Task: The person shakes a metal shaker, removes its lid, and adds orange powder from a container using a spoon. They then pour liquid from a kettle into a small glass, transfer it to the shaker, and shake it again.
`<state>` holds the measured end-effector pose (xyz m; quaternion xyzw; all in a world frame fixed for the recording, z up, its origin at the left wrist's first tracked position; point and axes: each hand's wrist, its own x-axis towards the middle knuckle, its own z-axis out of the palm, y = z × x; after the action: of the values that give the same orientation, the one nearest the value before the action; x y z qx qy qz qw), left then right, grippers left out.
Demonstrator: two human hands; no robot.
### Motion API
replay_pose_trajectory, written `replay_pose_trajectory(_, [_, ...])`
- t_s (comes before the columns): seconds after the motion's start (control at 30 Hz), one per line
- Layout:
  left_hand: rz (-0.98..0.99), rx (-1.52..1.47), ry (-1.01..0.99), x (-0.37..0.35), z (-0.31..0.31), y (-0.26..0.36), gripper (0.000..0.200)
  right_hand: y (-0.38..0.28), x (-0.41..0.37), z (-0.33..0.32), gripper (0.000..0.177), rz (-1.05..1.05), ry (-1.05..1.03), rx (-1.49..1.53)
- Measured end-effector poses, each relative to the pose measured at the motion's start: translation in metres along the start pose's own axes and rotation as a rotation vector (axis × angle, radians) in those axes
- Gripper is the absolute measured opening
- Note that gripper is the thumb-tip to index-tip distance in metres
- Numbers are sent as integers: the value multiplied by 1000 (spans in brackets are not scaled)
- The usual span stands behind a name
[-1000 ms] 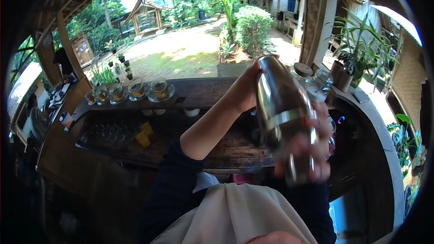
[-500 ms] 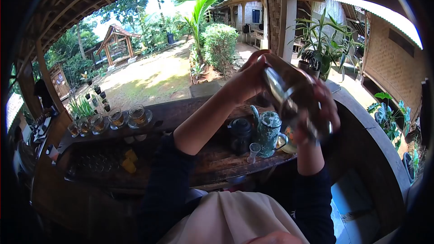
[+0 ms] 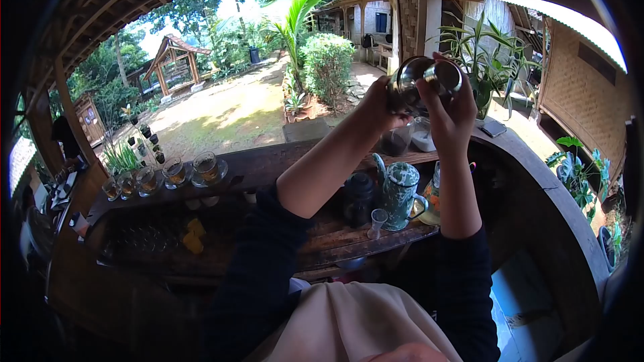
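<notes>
A shiny metal cocktail shaker (image 3: 406,87) is held up in front of me at the far side of the counter, tilted so that its round end faces me. My left hand (image 3: 380,105) is closed around its left side; most of those fingers are hidden behind the metal. My right hand (image 3: 455,115) grips the right side, with the thumb lying across the front. Beneath the hands stand a green-and-white marbled enamel pitcher (image 3: 400,194), a dark lidded pot (image 3: 359,199) and a small clear cup (image 3: 378,222).
Several glass cups of amber drink (image 3: 174,173) line the counter's left end. Yellow pieces (image 3: 193,238) lie near upturned glasses (image 3: 142,236). Jars with dark (image 3: 396,139) and white contents (image 3: 422,139) stand behind the pitcher. A phone (image 3: 493,128) rests on the right ledge.
The shaker has swung from a blurred slant, and its round end now faces me. My right hand has moved up and left; my left forearm has shifted slightly right.
</notes>
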<state>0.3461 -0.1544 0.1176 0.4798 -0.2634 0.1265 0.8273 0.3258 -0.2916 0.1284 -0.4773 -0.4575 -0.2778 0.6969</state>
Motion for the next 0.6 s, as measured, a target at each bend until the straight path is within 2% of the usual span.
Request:
replay_pose_trajectory(0.03, [-260,-324,246,-6,-1,1,51,-5,-1,3,50,-1,1,3])
replay_pose_trajectory(0.07, [-256,-320,250,-11,-5,2,51,-12,-4,4,47,-293,-31,-136])
replay_pose_trajectory(0.1, [-299,-596,-109,-15,-14,1,46,-21,-6,6,44,-592,-63,-270])
replay_pose_trajectory(0.13, [-340,-861,-470,-26,-23,0,42,-48,-18,9,32,-781,-208,-237])
replay_pose_trajectory(0.17, [-352,-536,-96,-58,29,41,49,-62,-32,1,22,-998,-406,-276])
replay_pose_trajectory(0.2, [-166,-501,-184,-90,26,36,56,-65,-53,10,16,-1251,-390,-156])
replay_pose_trajectory(0.23, [22,-457,-277,-110,22,33,64,-49,-73,27,16,-1253,-377,-145])
replay_pose_trajectory(0.3, [233,-406,-468,-111,0,30,71,-7,-108,61,19,-1342,-194,181])
replay_pose_trajectory(0.33, [-122,-654,-329,-116,-20,39,67,-14,-82,53,26,-1248,-384,111])
replay_pose_trajectory(0.37, [-283,-980,-428,-118,-38,38,65,-18,-47,49,32,-1147,-574,44])
replay_pose_trajectory(0.4, [-264,-975,-415,-121,-56,31,65,5,-39,68,37,-835,-495,24])
replay_pose_trajectory(0.43, [-129,-851,-214,-123,-75,20,65,25,-42,86,42,-520,-420,3])
replay_pose_trajectory(0.47, [0,-715,-18,-122,-92,12,65,22,-45,93,42,-520,-429,26])
replay_pose_trajectory(0.53, [258,-422,365,-122,-106,17,65,8,-50,106,49,-228,-446,69])
replay_pose_trajectory(0.57, [283,-412,377,-136,-110,31,65,-8,-56,100,51,-517,-561,-41])
replay_pose_trajectory(0.6, [26,-705,159,-163,-91,56,67,-36,-68,96,45,-771,-611,-43])
